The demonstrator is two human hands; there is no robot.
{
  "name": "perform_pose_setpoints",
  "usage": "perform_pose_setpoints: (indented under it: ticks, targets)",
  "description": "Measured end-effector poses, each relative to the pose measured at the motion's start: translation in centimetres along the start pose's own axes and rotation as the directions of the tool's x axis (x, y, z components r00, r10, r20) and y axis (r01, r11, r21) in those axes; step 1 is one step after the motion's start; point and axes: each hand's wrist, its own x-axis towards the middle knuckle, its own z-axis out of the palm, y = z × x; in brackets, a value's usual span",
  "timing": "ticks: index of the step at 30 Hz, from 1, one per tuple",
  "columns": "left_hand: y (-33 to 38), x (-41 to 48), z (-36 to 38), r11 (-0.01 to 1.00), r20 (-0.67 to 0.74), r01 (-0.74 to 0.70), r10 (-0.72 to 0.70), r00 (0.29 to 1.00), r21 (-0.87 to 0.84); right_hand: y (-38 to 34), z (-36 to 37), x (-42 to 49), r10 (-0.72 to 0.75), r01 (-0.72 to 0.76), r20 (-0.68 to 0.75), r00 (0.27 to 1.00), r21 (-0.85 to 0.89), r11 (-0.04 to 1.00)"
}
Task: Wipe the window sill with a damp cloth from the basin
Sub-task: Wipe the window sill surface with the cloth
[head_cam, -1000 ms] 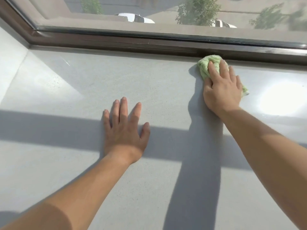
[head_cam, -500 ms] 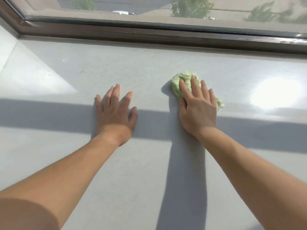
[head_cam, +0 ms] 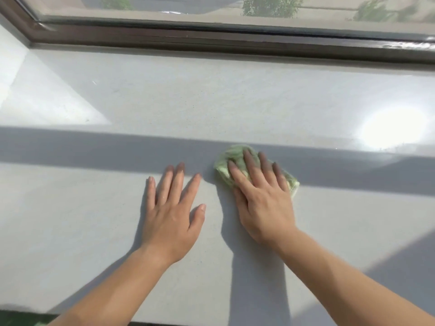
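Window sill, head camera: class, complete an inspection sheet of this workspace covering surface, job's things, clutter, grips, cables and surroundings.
Surface: pale grey window sill, sunlit, crossed by a shadow band.
Job's things: crumpled green cloth lying on the sill; basin not in view.
Clutter: nothing seen.
Grips: left hand flat on the sill, holding nothing; right hand pressing the cloth with straight fingers.
Cables: nothing seen.
Surroundings: dark window frame behind the sill; trees outside the glass.
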Motion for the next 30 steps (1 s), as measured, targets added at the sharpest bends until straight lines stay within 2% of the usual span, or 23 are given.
perform_pose_setpoints:
  ticks: [2,3,4,6,8,10,11,13,15,16,17,19,21,22,23,25,27,28,29,30]
  targets:
    - [0.1,0.4,0.5,0.999,0.005,0.001,-0.001,1.000,0.052,1.7,0.0,-1.3,-0.192,0.192,0.074,0.979,0.006,0.981]
    - [0.1,0.5,0.6,0.998,0.009,0.001,-0.001,1.000,0.064,3.3,-0.2,-0.9,-0.222,0.223,0.091,0.971,-0.001,0.975]
    - [0.1,0.7,0.7,0.998,0.012,-0.001,0.001,1.000,0.070,4.9,-0.5,-0.2,-0.182,0.184,0.098,0.978,-0.013,0.983]
    - [0.1,1.0,0.9,0.997,0.020,0.002,-0.004,1.000,0.074,7.4,-1.3,1.8,0.056,-0.055,0.065,0.996,-0.014,0.998]
    - [-0.1,1.4,1.1,0.998,0.019,0.008,-0.009,1.000,0.065,7.0,-1.2,2.7,0.271,-0.271,0.012,0.962,0.013,0.962]
    - [-0.1,1.7,1.3,0.999,0.012,0.004,-0.005,1.000,0.052,3.9,0.0,1.3,0.313,-0.313,-0.038,0.949,0.004,0.950]
    - [-0.1,1.9,1.3,0.999,0.002,0.004,-0.004,1.000,0.045,2.2,0.7,-0.3,0.250,-0.250,-0.052,0.967,-0.001,0.968]
    - [-0.1,2.2,1.5,1.000,-0.028,0.002,-0.002,1.000,0.014,0.1,1.8,-4.3,0.019,-0.020,-0.019,1.000,-0.015,1.000]
    - [-0.3,2.7,1.7,1.000,-0.047,-0.010,0.008,0.999,-0.028,0.9,1.7,-6.9,-0.198,0.200,0.069,0.978,-0.016,0.980]
    - [-0.3,2.9,1.9,0.999,-0.054,-0.015,0.013,0.998,-0.049,2.0,1.4,-7.3,-0.236,0.239,0.091,0.967,-0.027,0.971]
    - [-0.3,3.0,2.0,0.998,-0.061,-0.019,0.016,0.998,-0.062,3.0,1.1,-7.2,-0.199,0.203,0.097,0.975,-0.034,0.979]
    - [-0.3,3.4,2.3,0.997,-0.072,-0.039,0.034,0.997,-0.069,3.7,0.6,-6.0,0.067,-0.066,0.037,0.997,-0.021,0.998]
    - [-0.2,3.8,2.4,0.993,-0.095,-0.071,0.062,0.994,-0.099,1.9,0.9,-5.1,0.326,-0.324,-0.041,0.945,0.041,0.945]
    - [-0.2,4.0,2.3,0.986,-0.117,-0.093,0.077,0.990,-0.140,0.1,1.5,-5.2,0.362,-0.360,-0.067,0.930,0.042,0.932]
    - [-0.3,4.3,2.1,0.974,-0.142,-0.113,0.086,0.986,-0.197,-1.7,2.2,-5.9,0.325,-0.324,-0.078,0.943,0.027,0.946]
    - [-0.7,4.4,1.7,0.938,-0.185,-0.131,0.074,0.980,-0.321,-4.2,3.5,-8.6,0.103,-0.103,-0.051,0.993,0.016,0.995]
    - [-1.1,3.8,1.7,0.919,-0.172,-0.122,0.060,0.983,-0.374,-3.9,3.6,-11.1,-0.145,0.145,0.024,0.989,0.008,0.989]
    - [-1.2,3.3,1.8,0.925,-0.147,-0.120,0.071,0.987,-0.359,-2.7,3.4,-11.4,-0.211,0.212,0.051,0.976,-0.007,0.977]
    - [-1.3,2.8,2.0,0.935,-0.121,-0.126,0.090,0.989,-0.332,-1.4,3.2,-11.1,-0.203,0.204,0.054,0.978,-0.021,0.979]
    - [-1.3,2.4,2.3,0.943,-0.096,-0.133,0.108,0.990,-0.306,-0.3,3.0,-10.5,-0.113,0.114,0.026,0.993,-0.023,0.993]
